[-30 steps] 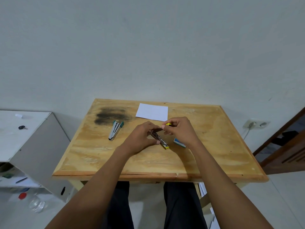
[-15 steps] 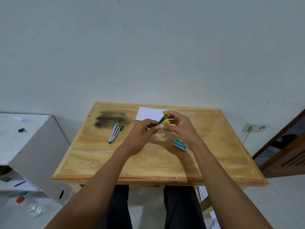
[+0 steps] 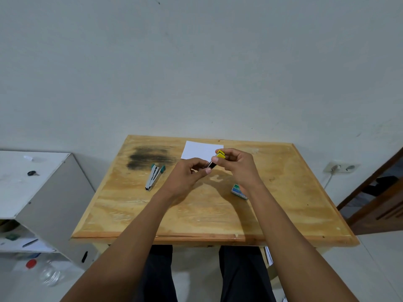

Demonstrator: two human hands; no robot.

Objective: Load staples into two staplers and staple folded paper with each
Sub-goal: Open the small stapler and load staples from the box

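Observation:
Above the middle of the wooden table (image 3: 196, 214) both hands hold a small yellow stapler (image 3: 218, 156). My right hand (image 3: 237, 166) pinches its yellow end, and my left hand (image 3: 187, 177) grips its dark metal end from below. A green stapler (image 3: 155, 176) lies on the table to the left, its arm slightly spread. A white sheet of paper (image 3: 199, 150) lies flat at the far edge behind my hands. The green staple box (image 3: 238, 191) rests under my right wrist, partly covered by it.
A dark stain (image 3: 150, 156) marks the table's far left. A white cabinet (image 3: 37, 188) stands left of the table with a small dark object on top. A wall socket (image 3: 341, 167) and a wooden door frame (image 3: 375, 205) are on the right.
Both hands have lifted the yellow stapler off the table and raised it toward the paper. The staple box under my right wrist has come more into view.

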